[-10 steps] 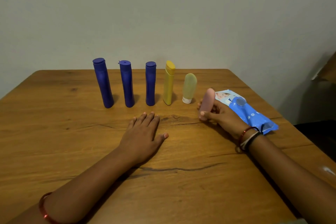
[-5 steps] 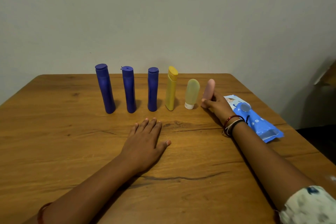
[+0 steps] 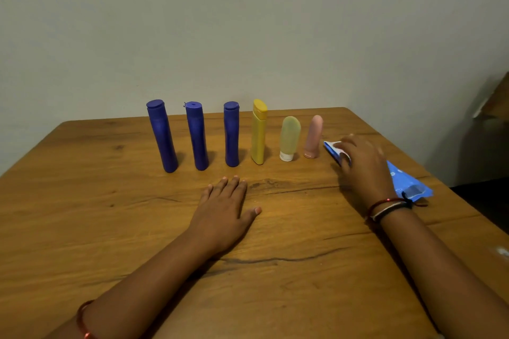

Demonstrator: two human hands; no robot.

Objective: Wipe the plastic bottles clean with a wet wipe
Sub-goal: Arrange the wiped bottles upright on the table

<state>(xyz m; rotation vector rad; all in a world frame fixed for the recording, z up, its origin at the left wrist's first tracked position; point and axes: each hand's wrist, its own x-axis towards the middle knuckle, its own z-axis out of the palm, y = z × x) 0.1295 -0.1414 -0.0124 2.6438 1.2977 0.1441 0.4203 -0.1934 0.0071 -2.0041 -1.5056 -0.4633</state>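
Right hand [image 3: 363, 170] had left the pink bottle [image 3: 313, 136] standing at row's end, fingers now curled on the wipe pack [image 3: 407, 184] | left hand [image 3: 223, 209] flat on bench [image 3: 110, 215] | bottle likely light, tippy; grip mid-body.

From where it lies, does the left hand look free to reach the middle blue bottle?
Probably yes: the left hand lies flat on the table just short of the middle blue bottle, with nothing between them.
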